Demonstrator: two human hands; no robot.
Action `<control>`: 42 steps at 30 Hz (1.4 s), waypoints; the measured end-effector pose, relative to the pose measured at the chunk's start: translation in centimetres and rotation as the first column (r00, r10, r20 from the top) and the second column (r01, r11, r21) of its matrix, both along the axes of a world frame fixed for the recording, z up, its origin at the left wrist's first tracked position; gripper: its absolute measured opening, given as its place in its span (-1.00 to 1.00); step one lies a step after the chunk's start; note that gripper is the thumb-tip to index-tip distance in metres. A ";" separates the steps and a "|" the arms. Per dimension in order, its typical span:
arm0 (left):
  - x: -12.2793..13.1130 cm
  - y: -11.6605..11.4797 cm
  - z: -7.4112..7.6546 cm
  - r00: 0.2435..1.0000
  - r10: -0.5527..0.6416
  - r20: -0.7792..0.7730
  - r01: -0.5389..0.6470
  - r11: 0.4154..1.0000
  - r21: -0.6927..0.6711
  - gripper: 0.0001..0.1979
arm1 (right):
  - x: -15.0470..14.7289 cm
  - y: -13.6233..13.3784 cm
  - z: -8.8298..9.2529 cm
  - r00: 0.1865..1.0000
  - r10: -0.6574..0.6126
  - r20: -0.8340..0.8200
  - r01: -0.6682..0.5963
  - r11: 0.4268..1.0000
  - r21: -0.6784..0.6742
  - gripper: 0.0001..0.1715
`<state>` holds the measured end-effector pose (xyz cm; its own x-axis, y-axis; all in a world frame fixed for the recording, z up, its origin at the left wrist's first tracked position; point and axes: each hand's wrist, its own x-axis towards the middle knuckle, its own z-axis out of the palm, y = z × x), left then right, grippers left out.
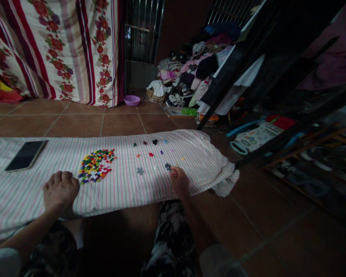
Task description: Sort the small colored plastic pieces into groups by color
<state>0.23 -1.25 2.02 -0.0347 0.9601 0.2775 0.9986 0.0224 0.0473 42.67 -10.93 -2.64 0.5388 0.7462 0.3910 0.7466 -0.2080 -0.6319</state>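
A striped cloth (127,188) lies spread on the tiled floor in front of me. A heap of small coloured beads (95,166) sits on it left of centre. My left hand (60,189) rests on the cloth just left of the heap, its fingers curled under with nothing visible in them. My right hand (179,180) has its fingers pinched together at a small dark bead cluster (168,166). A grey flower-shaped bead piece (140,171) lies between the hands. Several single beads (151,154) are scattered farther back.
A dark phone (26,154) lies on the cloth's left end. Behind are a floral curtain (60,50), a purple bowl (132,100) and a pile of clothes (190,77). A dark slanted frame (248,69) and cluttered shelves stand at the right.
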 end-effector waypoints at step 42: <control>-0.2 0.8 -1.0 0.999 0.035 -0.018 -0.036 0.999 -0.007 -0.65 | 2.6 3.2 -0.4 0.988 0.141 0.058 -0.138 0.989 -0.049 -0.48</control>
